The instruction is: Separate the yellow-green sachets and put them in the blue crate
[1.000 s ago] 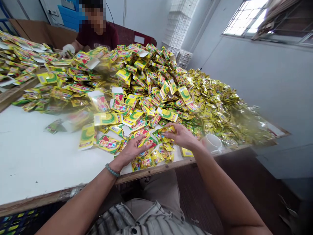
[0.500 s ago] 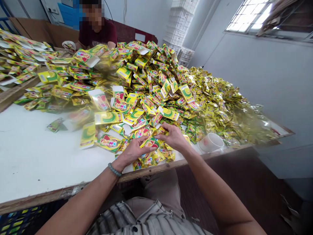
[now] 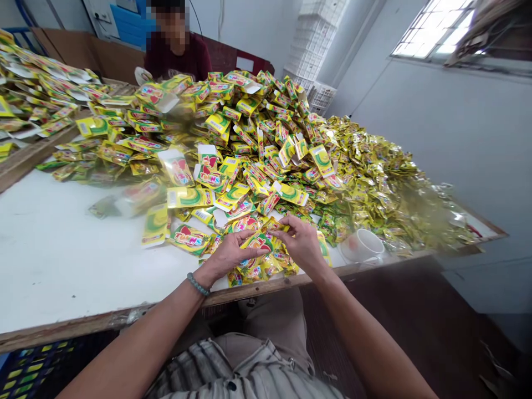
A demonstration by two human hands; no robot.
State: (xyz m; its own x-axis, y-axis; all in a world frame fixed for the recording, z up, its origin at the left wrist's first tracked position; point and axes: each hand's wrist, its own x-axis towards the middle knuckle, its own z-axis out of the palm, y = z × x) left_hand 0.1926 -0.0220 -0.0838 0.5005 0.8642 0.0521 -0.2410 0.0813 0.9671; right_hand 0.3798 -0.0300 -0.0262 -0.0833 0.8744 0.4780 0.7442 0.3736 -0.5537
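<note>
Between the thumb and fingers of my left hand (image 3: 228,256) is a small yellow-green printed carton (image 3: 258,241), tilted above the table's front edge. My right hand (image 3: 302,244) is pinched at the carton's right end; its fingertips are beside a yellow wrapper, and what they grip is too small to make out. Shiny yellow sachets (image 3: 272,265) lie loose just under both hands. Left of them, a printed carton (image 3: 189,239) lies flat on the white tabletop (image 3: 83,249). More cartons (image 3: 233,197), some with white flaps open, are heaped right beyond my fingers.
A large mound of gold sachets (image 3: 374,172) covers the right side. A white mug (image 3: 363,246) stands near the front edge. Wooden strip (image 3: 41,152) divides the table at left, with more cartons behind it. A person (image 3: 177,55) sits across the heap. A dark crate (image 3: 37,371) is below.
The view has shifted slightly, so the scene sits a little further right. My hands keep nearly the same hold at the carton. The co-worker's gloved hand has moved closer to their body.
</note>
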